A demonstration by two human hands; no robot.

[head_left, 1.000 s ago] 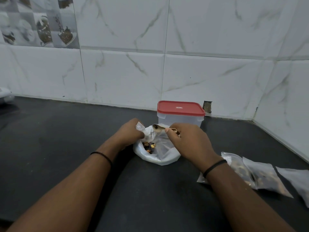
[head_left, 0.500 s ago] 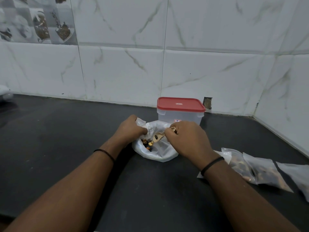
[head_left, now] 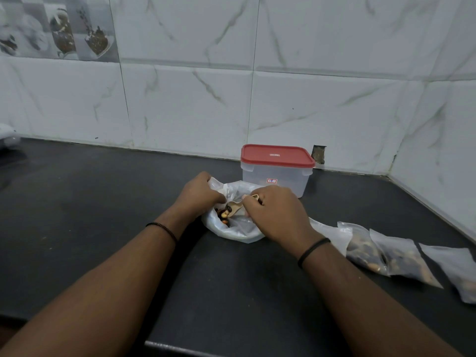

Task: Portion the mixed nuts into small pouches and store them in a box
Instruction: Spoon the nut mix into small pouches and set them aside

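Since the spoon [head_left: 235,207] was up at the bag's rim a second ago, its bowl has dipped down into the mixed nuts [head_left: 223,217] inside the white bag [head_left: 239,231], so I'd judge another scoop is being loaded for the next pouch. Right hand [head_left: 277,215] grip is pinched on the spoon handle, left hand [head_left: 199,194] grip is bunched on the bag's left rim; bag sits mid-worktop [head_left: 103,215], just in front of the red-lidded box [head_left: 277,170] at the back edge, lid on, filled pouches [head_left: 386,251] along the right edge. Box lid has an embossed mark too small to read; its small front sticker looks like "18".
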